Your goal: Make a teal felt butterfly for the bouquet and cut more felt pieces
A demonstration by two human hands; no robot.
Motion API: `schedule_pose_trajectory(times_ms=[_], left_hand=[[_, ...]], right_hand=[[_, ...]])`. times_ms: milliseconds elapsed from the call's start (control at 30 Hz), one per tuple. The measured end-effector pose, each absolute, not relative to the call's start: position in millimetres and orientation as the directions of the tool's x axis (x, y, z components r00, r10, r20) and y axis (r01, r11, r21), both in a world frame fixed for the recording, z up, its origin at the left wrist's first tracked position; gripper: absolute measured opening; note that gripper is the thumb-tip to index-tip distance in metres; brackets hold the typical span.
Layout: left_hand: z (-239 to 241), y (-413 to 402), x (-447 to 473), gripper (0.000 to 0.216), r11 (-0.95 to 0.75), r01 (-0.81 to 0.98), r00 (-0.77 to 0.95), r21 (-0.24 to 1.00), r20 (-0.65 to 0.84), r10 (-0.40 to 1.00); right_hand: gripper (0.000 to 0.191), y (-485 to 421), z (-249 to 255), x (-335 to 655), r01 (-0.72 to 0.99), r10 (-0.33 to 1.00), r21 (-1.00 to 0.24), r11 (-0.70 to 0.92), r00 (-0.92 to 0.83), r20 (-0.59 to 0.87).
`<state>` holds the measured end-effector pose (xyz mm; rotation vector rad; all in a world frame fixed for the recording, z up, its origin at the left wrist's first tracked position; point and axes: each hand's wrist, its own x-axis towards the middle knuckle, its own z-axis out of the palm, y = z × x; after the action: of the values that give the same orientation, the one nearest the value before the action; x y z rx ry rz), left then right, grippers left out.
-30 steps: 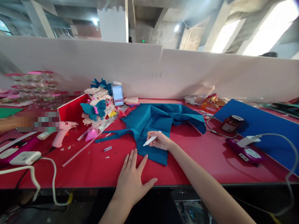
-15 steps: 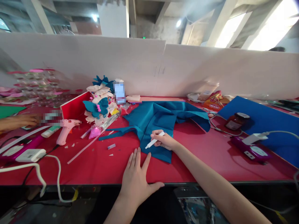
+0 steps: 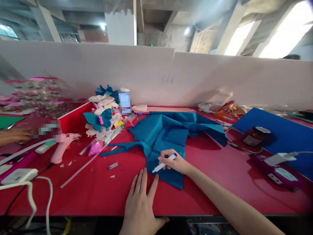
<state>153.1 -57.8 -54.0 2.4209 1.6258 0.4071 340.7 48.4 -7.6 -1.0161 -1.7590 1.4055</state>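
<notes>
Just below the frame's centre, by the fingers of the right hand, a white marker is grasped over teal cloth; at lower centre, the left hand is spread, gripping nothing, on the red counter.

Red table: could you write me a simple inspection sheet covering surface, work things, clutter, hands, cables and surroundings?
Surface: red table, scraps on it.
Work things: blue cloth, creased; white pen, tip at the cloth, contact unclear.
Clutter: glue gun, flowers, phone, jar.
Hands: left hand spread, fingertips by the cloth's edge; right hand gripping the pen.
Cables: white cable crossing the front edge.
Surroundings: pale partition behind; another person's hand at left.
</notes>
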Motion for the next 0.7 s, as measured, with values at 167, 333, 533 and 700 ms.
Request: schedule_pose_trajectory(times_ms=[167,333,533,700], left_hand=[[-54.7,-57.1,153.6,0.109,-0.375,0.877,0.358,0.299,0.112,0.927],[-54.7,-58.9,154.2,0.106,-0.380,0.879,0.355,0.289,0.137,0.925],[-47.7,-59.4,155.9,0.105,-0.372,0.891,0.347,0.262,0.139,0.928],[-46.0,-60.4,158.7,0.106,-0.376,0.898,0.355,0.228,0.131,0.926]], right_hand=[[0.033,50.7,-8.5,342.3,0.191,0.881,-0.973,0.129,-0.472,0.024],[0.033,51.4,-8.6,343.4,0.208,0.868,-0.967,0.144,-0.496,0.023],[0.034,52.1,-8.1,344.1,0.233,0.856,-0.954,0.188,-0.514,0.044],[0.034,52.3,-7.6,343.8,0.227,0.857,-0.959,0.172,-0.514,0.032]])
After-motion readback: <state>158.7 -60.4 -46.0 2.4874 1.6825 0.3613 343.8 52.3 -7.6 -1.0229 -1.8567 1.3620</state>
